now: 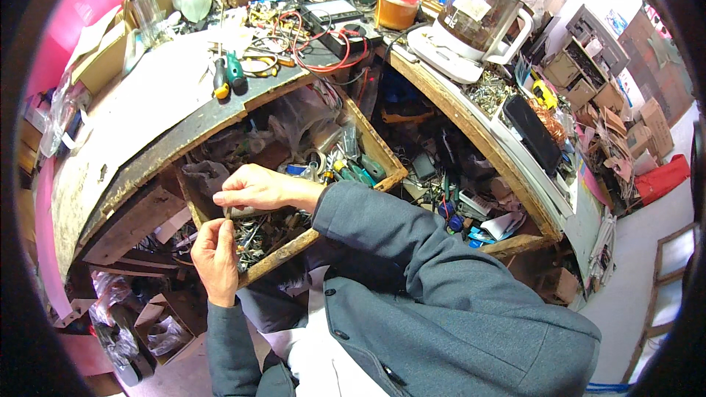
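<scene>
Above an open wooden drawer [283,256], my two hands almost meet. My left hand [216,259] is pinched, thumb against finger, with a tiny thin piece at its tip that is too small to name. Just above it, my right hand [263,190] is closed with its fingertips together; whatever they hold, if anything, is hidden. Below the hands, a heap of small metal parts [254,244] fills the drawer's near corner. Green-handled tools [360,171] and clear plastic bags [294,121] lie further back in the same drawer.
A second open drawer [482,169] with cables and parts is to the right. On the bench stand two screwdrivers [229,77], a meter with red leads [342,33], a glass kettle [482,18], an orange tub [398,7] and a black phone [531,134]. An open cardboard box [176,323] sits lower left.
</scene>
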{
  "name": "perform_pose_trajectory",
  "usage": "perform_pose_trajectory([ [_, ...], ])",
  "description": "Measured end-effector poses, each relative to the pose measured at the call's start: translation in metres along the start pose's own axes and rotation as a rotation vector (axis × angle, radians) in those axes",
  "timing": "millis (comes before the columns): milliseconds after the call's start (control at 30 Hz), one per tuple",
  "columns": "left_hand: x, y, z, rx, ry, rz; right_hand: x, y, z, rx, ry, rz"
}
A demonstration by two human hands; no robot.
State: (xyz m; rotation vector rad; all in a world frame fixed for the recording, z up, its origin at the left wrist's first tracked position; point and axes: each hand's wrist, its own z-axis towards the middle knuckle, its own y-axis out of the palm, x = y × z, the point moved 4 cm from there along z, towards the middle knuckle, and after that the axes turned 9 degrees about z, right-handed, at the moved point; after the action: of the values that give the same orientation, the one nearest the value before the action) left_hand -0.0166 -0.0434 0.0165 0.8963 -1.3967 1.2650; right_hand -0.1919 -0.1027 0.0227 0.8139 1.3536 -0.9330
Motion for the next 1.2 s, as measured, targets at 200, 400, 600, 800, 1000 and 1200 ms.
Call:
perform_pose_trajectory([
  [200,-0.005,0.002,0.002,-0.012,0.070,0.097,0.004,-0.001,0.003,-0.054,-0.055,0.020],
  [400,-0.003,0.000,0.001,-0.015,0.099,0.134,0.002,0.001,0.004,-0.076,-0.112,0.026],
  [600,-0.003,-0.002,-0.001,0.017,-0.006,-0.077,-0.006,0.000,0.001,-0.076,-0.163,0.066],
  [800,-0.003,-0.002,-0.001,0.010,0.047,-0.017,-0.003,-0.003,-0.001,-0.077,0.020,0.029],
  [1000,-0.002,0.002,0.000,0.051,0.023,-0.090,-0.001,-0.005,0.000,-0.057,0.004,0.069],
  [1200,-0.006,-0.004,0.000,0.015,-0.005,-0.096,-0.010,-0.011,0.000,0.021,-0.050,0.249],
])
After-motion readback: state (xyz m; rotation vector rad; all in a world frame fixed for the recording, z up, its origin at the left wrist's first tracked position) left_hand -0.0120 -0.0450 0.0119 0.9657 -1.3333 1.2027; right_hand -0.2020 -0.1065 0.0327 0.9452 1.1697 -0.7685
